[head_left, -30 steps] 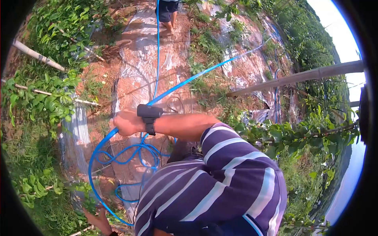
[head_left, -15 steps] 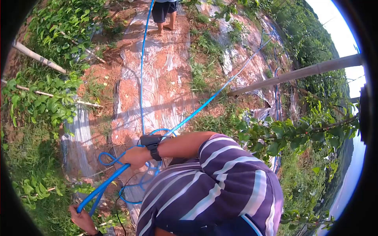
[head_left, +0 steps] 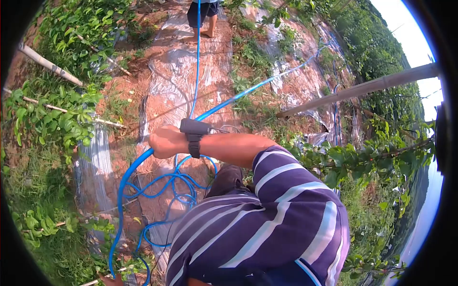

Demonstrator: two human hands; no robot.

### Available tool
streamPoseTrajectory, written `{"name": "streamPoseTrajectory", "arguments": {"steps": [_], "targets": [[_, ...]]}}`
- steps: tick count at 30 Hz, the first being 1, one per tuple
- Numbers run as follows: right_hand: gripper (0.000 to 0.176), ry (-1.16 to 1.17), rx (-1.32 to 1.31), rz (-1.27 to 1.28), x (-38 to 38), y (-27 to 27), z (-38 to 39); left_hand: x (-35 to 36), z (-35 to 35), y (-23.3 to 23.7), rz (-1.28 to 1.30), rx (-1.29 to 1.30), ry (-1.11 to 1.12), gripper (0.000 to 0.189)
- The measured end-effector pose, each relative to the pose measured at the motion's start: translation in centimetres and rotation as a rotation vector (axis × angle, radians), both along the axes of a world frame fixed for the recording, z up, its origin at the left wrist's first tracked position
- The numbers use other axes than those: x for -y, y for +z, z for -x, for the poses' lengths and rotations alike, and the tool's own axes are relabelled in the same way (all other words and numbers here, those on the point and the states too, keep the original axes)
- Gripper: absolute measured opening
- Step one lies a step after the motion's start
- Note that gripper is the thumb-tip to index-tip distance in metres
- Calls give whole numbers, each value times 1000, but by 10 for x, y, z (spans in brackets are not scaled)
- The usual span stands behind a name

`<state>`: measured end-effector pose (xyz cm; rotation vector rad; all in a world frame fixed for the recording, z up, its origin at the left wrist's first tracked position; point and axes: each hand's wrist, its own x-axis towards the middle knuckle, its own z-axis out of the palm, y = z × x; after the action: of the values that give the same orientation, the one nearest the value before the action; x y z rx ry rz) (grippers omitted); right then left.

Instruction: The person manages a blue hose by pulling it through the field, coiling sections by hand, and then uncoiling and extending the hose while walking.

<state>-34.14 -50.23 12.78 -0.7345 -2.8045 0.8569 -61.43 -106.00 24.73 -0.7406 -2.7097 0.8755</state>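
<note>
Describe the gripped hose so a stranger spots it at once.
On the sheeted ground between green rows, find the striped shirt and outstretched right hand. The blue hose in its grip bows down toward the left hand. It looks thicker than the looped blue line below.

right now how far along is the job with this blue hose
Looks done: loose blue loops lie on the ground by the wearer's foot. In hand: the right hand grips a thicker hose; the left hand, mostly cut off, is by its lower end in view. Probably left: the stretch running out ahead, and perhaps the line towards the other person. How much, I can't tell.
</note>
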Motion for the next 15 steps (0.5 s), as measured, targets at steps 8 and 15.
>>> {"name": "streamPoseTrajectory", "arguments": {"steps": [8, 15], "targets": [[17, 596, -545, 36, 187, 109, 124, -163, -36, -27, -987, 893, -317, 74], [18, 364, -107, 203, 141, -24, 53, 24, 86, 91, -416, -423, -83, 52]]}}
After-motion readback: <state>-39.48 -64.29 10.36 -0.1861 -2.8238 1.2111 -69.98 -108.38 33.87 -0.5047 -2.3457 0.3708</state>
